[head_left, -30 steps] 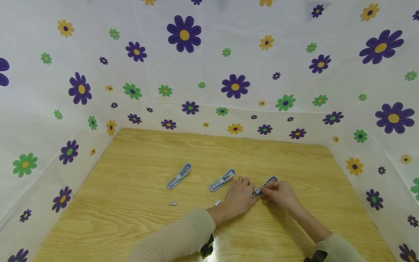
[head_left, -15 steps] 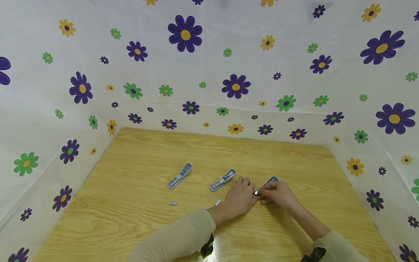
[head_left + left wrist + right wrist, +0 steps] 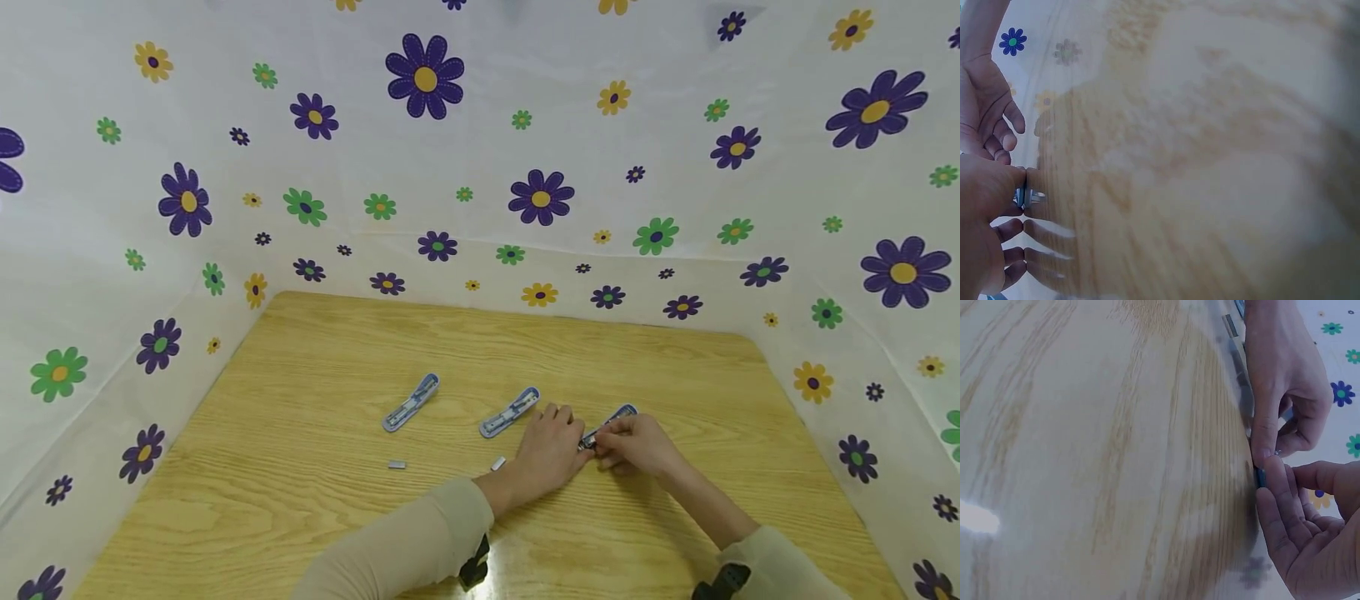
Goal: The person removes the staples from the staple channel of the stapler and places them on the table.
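Three slim blue-and-white staplers lie opened out on the wooden table: one at the left [image 3: 411, 403], a middle stapler [image 3: 510, 413] and the right stapler [image 3: 621, 413]. My left hand [image 3: 551, 446] holds the near end of the right stapler, thumb at its edge. From the other side my right hand [image 3: 641, 446] reaches in, thumb and forefinger pinched together at the stapler's metal channel. A tiny shiny piece shows at those fingertips, apparently a staple strip, mostly hidden by them. In the left wrist view the stapler [image 3: 1019, 197] shows between the fingers of the left hand.
Two small grey staple strips lie on the table [image 3: 315, 517]: a left strip [image 3: 397, 465] and another strip [image 3: 498, 463] close to the left wrist. A white flower-printed cloth [image 3: 465, 150] stands round the back and sides of the table.
The right fingertips have shifted slightly left and down along the stapler's channel, and a bright glint there has dimmed. The left hand and the other two staplers stay put.
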`<act>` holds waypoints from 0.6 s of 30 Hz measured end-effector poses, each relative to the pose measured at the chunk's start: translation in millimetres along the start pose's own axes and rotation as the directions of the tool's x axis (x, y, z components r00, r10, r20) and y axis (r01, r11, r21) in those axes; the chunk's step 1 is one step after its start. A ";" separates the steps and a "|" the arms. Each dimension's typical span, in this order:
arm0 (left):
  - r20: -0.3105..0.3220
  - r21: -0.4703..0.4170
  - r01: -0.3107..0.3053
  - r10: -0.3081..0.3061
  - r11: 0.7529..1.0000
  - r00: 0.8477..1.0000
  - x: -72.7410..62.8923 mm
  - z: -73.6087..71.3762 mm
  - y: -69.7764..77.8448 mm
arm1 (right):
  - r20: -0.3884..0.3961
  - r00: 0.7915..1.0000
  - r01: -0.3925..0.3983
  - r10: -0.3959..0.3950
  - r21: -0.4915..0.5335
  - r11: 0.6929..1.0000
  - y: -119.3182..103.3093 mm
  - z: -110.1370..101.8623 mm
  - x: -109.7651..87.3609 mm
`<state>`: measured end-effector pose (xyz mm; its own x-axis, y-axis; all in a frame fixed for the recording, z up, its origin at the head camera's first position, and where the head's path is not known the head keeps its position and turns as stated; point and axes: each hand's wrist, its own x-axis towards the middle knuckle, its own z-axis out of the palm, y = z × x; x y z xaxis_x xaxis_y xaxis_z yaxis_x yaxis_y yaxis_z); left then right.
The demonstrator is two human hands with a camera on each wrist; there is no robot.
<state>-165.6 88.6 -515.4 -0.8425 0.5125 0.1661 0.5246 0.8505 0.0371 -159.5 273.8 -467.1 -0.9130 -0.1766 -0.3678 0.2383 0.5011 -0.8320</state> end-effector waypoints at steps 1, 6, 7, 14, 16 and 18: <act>-0.002 -0.001 0.000 0.000 1.000 1.000 0.1 0.0 0.0 | 0.005 1.000 0.004 -0.004 0.008 1.000 -0.1 -2.2 -0.9; -0.004 -0.014 -0.003 0.003 1.000 1.000 -0.2 -0.8 0.0 | 0.014 1.000 -0.001 0.000 0.033 0.999 -1.8 -17.7 -9.4; -0.005 -0.020 -0.002 0.002 1.000 1.000 -0.4 -1.0 -0.1 | 0.020 1.000 -0.002 0.001 0.031 1.000 -1.8 -20.3 -11.2; -0.005 -0.033 0.001 -0.001 0.999 1.000 -1.1 -2.1 -0.5 | 0.109 0.994 -0.021 0.016 0.048 0.999 6.1 -26.9 -22.5; -0.001 -0.030 0.001 -0.001 1.000 1.000 -1.1 -1.9 -0.3 | 0.144 0.989 -0.022 0.014 0.053 0.998 10.1 -25.5 -24.6; 0.010 -0.028 0.001 -0.001 1.000 1.000 -1.1 -1.5 -0.1 | 0.175 0.984 -0.022 0.012 0.058 0.998 13.8 -22.6 -26.0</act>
<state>-164.6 87.8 -514.1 -0.8442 0.5127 0.1564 0.5268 0.8475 0.0647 -140.0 304.5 -459.6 -0.8381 -0.3164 -0.4445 0.2771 0.4549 -0.8463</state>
